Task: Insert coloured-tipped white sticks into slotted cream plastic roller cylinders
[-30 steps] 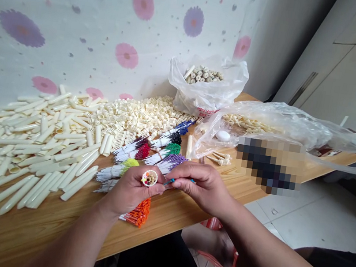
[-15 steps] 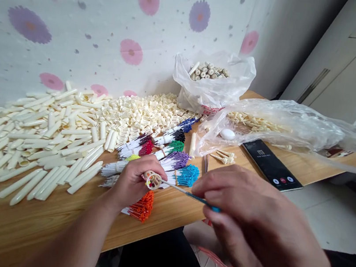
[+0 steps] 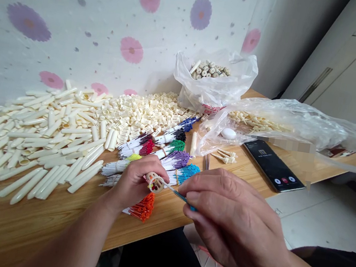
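My left hand [image 3: 139,179] is closed round a cream plastic tube [image 3: 155,182], whose open end faces me and shows small coloured tips inside. Between the fingers and thumb of my right hand [image 3: 231,222] is a thin stick [image 3: 177,193], white at one end and blue at the other. Its white end reaches the mouth of the tube; whether it is inside is too small to tell. Behind my hands lie bundles of white sticks with coloured ends, among them purple [image 3: 177,160], green [image 3: 176,145] and light blue [image 3: 188,173]. An orange bundle [image 3: 142,207] lies below my left hand.
Cream tubes [image 3: 39,144] and slotted cream pieces [image 3: 134,111] are heaped on the wooden table [image 3: 67,224]. Behind stands a plastic bag [image 3: 211,87] of round parts. A phone [image 3: 271,165], clear plastic [image 3: 300,120] and a white oval object [image 3: 229,133] are at the right.
My right hand has moved left towards the tube, bringing the blue-ended stick further over to the tube's mouth. My left hand still holds the tube in nearly the same place.
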The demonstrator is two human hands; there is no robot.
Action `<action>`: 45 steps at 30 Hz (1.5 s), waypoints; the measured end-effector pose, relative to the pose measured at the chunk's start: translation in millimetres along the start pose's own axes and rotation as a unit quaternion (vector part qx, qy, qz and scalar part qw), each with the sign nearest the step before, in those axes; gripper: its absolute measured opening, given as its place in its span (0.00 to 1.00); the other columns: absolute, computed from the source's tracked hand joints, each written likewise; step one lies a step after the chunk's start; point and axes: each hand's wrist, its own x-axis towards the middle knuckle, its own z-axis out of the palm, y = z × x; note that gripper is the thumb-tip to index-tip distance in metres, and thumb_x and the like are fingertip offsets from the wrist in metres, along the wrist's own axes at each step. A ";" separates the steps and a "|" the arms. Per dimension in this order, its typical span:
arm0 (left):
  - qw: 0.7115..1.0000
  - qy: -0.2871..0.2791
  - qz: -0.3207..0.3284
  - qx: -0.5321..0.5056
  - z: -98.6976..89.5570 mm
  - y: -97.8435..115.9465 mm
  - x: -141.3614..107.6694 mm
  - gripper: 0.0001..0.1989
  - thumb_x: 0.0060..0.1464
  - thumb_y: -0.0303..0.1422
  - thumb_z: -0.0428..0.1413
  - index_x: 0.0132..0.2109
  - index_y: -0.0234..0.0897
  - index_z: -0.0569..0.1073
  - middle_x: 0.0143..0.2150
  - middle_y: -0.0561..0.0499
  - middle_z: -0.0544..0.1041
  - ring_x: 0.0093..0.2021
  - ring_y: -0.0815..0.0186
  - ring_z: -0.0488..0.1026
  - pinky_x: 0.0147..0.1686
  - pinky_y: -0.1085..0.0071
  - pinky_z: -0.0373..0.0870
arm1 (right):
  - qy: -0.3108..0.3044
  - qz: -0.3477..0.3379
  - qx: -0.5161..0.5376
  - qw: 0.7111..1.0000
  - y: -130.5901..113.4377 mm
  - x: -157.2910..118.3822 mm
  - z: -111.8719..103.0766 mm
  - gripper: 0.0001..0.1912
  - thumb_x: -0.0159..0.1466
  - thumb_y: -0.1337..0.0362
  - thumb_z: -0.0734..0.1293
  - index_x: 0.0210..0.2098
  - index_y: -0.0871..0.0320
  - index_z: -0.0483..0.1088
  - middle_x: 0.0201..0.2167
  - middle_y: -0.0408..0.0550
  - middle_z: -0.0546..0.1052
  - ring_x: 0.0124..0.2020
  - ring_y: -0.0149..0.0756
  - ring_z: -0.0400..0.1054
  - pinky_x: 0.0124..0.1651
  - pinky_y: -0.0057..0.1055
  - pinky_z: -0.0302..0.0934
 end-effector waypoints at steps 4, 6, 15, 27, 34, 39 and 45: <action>1.000 -0.004 0.003 0.008 0.8 2.7 1.1 0.07 0.56 0.27 0.58 0.30 0.37 0.75 0.28 0.54 0.72 0.29 0.69 0.67 0.30 0.71 0.63 | 0.006 -0.006 -0.003 1.000 0.8 -1.0 2.7 0.08 0.63 0.76 0.64 0.41 0.61 0.70 0.37 0.56 0.79 0.40 0.34 0.74 0.43 0.30 0.73; 1.000 -0.007 0.009 0.016 1.1 3.9 2.2 0.08 0.57 0.28 0.58 0.28 0.37 0.74 0.28 0.54 0.72 0.29 0.69 0.67 0.30 0.71 0.63 | 0.015 -0.006 -0.007 1.000 1.6 -1.3 6.9 0.08 0.63 0.75 0.64 0.41 0.61 0.70 0.36 0.55 0.79 0.39 0.35 0.74 0.43 0.31 0.72; 0.997 0.013 0.037 0.071 -0.9 -3.4 1.5 0.04 0.56 0.32 0.60 0.34 0.38 0.74 0.30 0.53 0.70 0.32 0.67 0.67 0.33 0.70 0.63 | 0.085 0.083 0.012 0.993 2.2 -4.6 21.0 0.05 0.62 0.76 0.67 0.37 0.64 0.71 0.32 0.51 0.79 0.35 0.31 0.74 0.41 0.24 0.70; 0.996 -0.015 0.031 0.081 -4.9 -1.0 0.7 0.10 0.58 0.40 0.57 0.37 0.38 0.74 0.33 0.50 0.69 0.35 0.63 0.68 0.36 0.67 0.64 | 0.062 0.011 -0.050 0.997 1.1 -11.5 17.8 0.08 0.61 0.76 0.66 0.40 0.64 0.71 0.34 0.55 0.79 0.37 0.35 0.75 0.41 0.29 0.72; 0.996 -0.032 0.035 0.076 -5.9 -1.1 0.4 0.19 0.56 0.50 0.55 0.41 0.39 0.74 0.36 0.50 0.69 0.38 0.62 0.67 0.39 0.65 0.65 | 0.048 0.047 -0.051 0.996 6.9 -8.7 27.2 0.07 0.62 0.77 0.64 0.39 0.66 0.71 0.35 0.56 0.77 0.35 0.36 0.71 0.37 0.32 0.68; 0.995 -0.057 0.030 0.070 -6.5 1.0 -0.2 0.26 0.59 0.55 0.45 0.50 0.40 0.71 0.42 0.48 0.67 0.43 0.60 0.67 0.43 0.65 0.65 | 0.043 0.073 -0.089 0.992 16.0 -14.5 29.0 0.08 0.63 0.75 0.63 0.38 0.61 0.72 0.37 0.52 0.73 0.36 0.34 0.67 0.37 0.32 0.64; 0.990 -0.052 0.032 0.127 -2.5 4.3 0.1 0.20 0.65 0.45 0.43 0.52 0.39 0.71 0.42 0.47 0.67 0.42 0.63 0.68 0.40 0.68 0.66 | 0.055 0.120 -0.093 0.987 22.3 -20.0 29.9 0.05 0.61 0.73 0.66 0.33 0.59 0.72 0.35 0.47 0.68 0.36 0.33 0.64 0.36 0.30 0.63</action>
